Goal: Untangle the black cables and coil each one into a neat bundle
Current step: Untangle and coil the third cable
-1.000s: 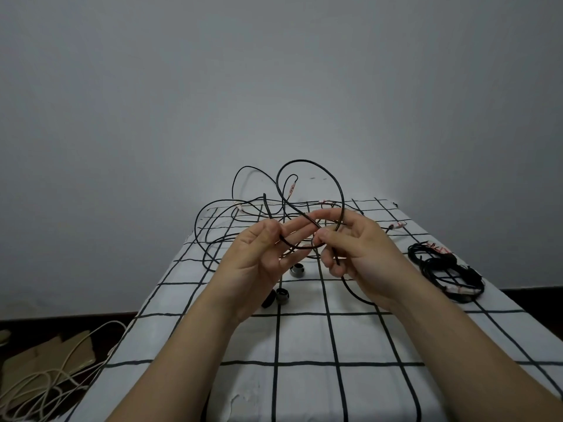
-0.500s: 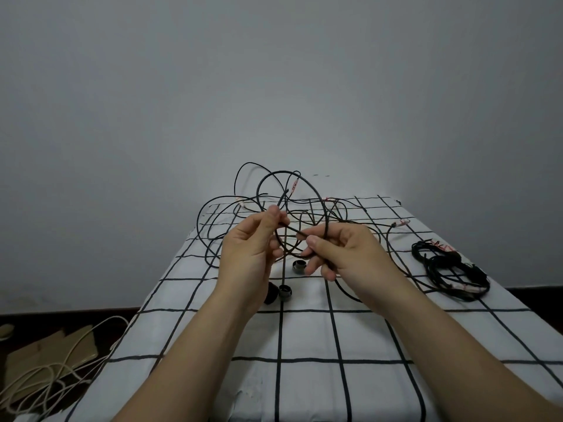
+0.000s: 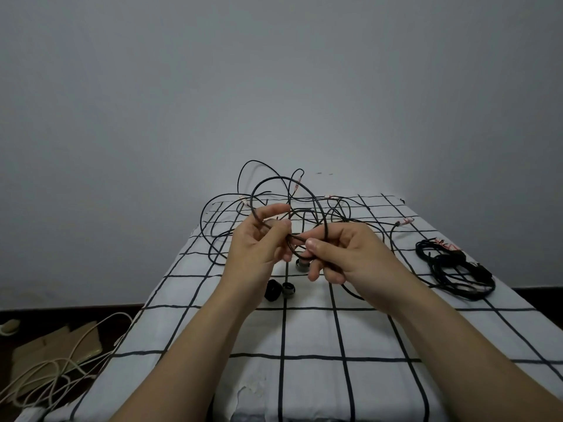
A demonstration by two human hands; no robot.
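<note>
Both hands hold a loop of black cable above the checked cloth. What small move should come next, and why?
Probably the right hand should feed one more turn round to the left hand, which pinches the loop. Few turns are formed, and much loose cable lies tangled on the cloth.

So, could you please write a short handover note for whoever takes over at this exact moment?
Left hand: its fingers pinch the thin black cable loop, raised above the table.
Right hand: grips the same loop lower down, where strands cross.
The tangle of loose black cables lies at the far end of the white grid-patterned tablecloth; the held cable appears to run into it.
Done: a coiled black cable bundle lies at the right edge.
Left: finish coiling this cable, then untangle and coil the rest.
</note>
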